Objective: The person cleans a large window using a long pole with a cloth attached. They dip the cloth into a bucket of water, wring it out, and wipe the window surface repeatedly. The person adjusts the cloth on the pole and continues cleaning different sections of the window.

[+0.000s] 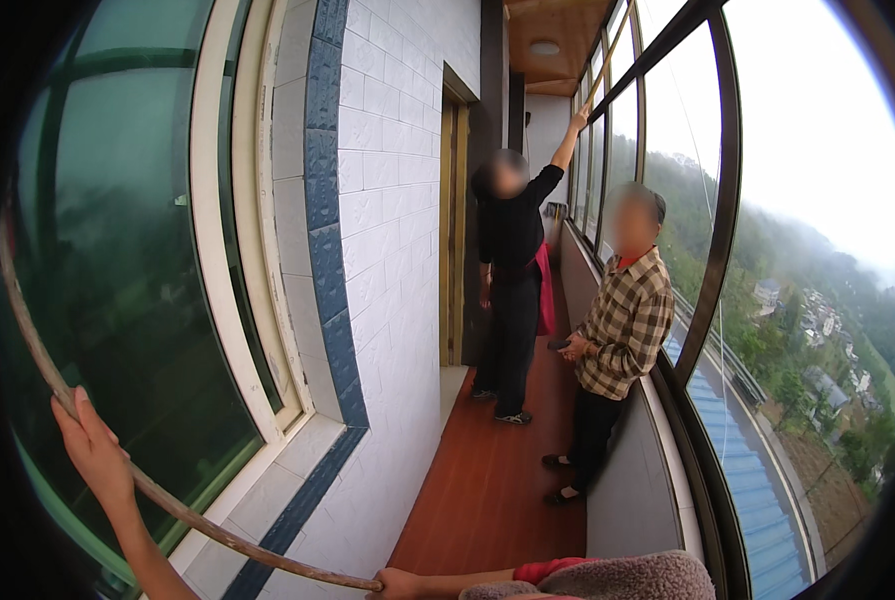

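Note:
A long wooden pole (214, 529) crosses the lower left, looking bent through the wide lens. My left hand (94, 446) grips it partway along, in front of the dark glass window (132, 262). Around the pole's lower end, at the bottom of the view, my right hand (401, 583) is closed. Past my left hand the pole runs up along the glass to the left rim, where its far end cannot be made out. A red cuff and a grey-brown fleecy garment (627, 577) show beside my right forearm.
A person in black (515, 240) raises a thin pole (608, 56) toward the ceiling. Nearer, a person in a checked shirt (627, 322) holds a small dark object (558, 344). Framed windows (710, 225) line the right; a tiled wall (387, 247) borders the reddish floor (485, 495).

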Available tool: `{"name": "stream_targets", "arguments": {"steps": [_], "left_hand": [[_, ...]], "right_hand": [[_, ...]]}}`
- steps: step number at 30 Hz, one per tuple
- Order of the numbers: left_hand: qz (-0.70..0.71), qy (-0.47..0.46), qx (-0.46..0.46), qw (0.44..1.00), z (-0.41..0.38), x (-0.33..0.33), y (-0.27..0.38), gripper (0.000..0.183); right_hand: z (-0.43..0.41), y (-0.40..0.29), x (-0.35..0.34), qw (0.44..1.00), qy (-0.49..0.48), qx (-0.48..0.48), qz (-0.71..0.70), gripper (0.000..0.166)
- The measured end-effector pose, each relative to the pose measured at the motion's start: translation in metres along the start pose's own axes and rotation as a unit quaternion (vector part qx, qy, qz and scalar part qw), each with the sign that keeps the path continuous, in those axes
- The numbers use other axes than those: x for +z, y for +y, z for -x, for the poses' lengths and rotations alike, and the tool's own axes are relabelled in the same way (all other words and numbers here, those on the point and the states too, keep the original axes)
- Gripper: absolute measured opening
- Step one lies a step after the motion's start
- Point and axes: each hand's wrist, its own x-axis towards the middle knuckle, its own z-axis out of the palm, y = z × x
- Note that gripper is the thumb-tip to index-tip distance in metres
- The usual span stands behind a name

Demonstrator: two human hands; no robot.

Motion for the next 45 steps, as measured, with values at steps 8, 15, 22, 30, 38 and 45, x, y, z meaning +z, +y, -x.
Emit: {"name": "stream_targets", "arguments": {"steps": [8,15,22,30,38,45], "left_hand": [[-0.066,-0.163,0.056,0.983,0.018,0.068,0.025,0.026],[-0.103,-0.283,-0.01,0.954,0.068,0.125,0.039,0.031],[0.054,-0.285,-0.017,0.957,0.123,0.16,0.038,0.022],[0.107,-0.285,-0.114,0.946,0.187,0.161,0.058,0.025],[0.127,-0.243,-0.151,0.95,0.213,0.145,0.121,0.025],[0.18,-0.263,-0.223,0.921,0.211,0.141,0.107,0.031]], "right_hand": [[-0.014,0.065,0.014,0.973,-0.13,-0.164,-0.096,0.018],[0.013,0.099,-0.022,0.985,-0.069,-0.16,0.01,0.036],[0.031,0.143,-0.087,0.988,0.032,-0.133,0.073,0.039],[0.051,0.194,-0.111,0.99,0.035,-0.105,0.083,0.034],[0.086,0.221,-0.122,0.99,0.014,-0.095,0.104,0.033],[0.064,0.21,-0.119,0.986,-0.033,-0.102,0.126,0.036]]}}
